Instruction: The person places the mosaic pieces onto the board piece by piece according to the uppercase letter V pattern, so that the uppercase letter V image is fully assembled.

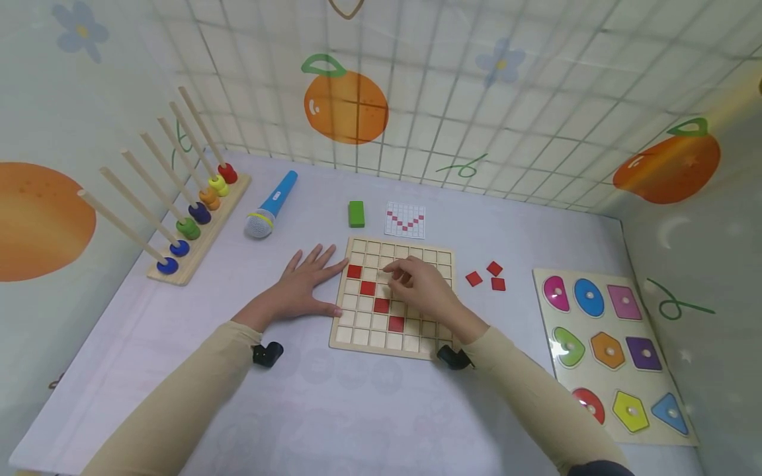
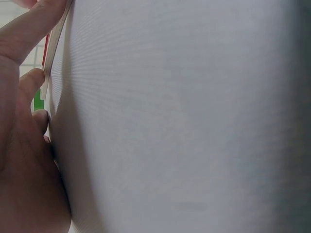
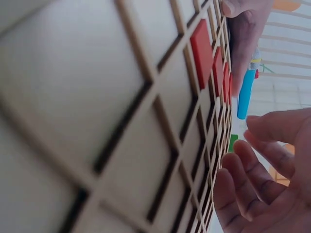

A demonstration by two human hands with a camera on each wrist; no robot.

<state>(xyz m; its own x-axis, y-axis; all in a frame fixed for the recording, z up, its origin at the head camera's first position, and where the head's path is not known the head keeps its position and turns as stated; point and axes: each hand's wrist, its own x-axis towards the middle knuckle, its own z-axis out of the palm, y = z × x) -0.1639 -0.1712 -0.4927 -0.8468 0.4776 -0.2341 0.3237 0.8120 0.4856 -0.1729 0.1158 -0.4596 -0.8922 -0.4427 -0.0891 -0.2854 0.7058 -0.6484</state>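
Two sleeved forearms come in from the near edge; right hand (image 1: 424, 289) over the middle of the grid board (image 1: 443, 259), fingers (image 1: 397, 274) curled and bunched; whether they pinch a tile cannot be told, the head view hides the tips and the right wrist view shows them loosely bent with nothing plainly between them; left hand (image 1: 300, 287) flat on the surface (image 1: 333, 410), fingers spread and straight, tips touching the board's left edge, steadying it.

Progress, as a judgement: four red tiles (image 1: 368, 288) sit in the board, a diagonal running down and right from the upper left; the pattern card (image 1: 405, 219) just beyond the board shows a red V, so one arm looks done and the rising arm is left; three loose tiles (image 1: 487, 276) lie right of the board, well apart from the hand.

Board: pale wood, square cells with thin raised ribs, lying flat mid-surface; tiles flat, square, glossy red, seated flush in their cells.

Around: green block (image 1: 356, 213) beside the card; toy microphone (image 1: 270, 205); bead rack (image 1: 196, 211) at left; shape puzzle (image 1: 613, 350) at right.
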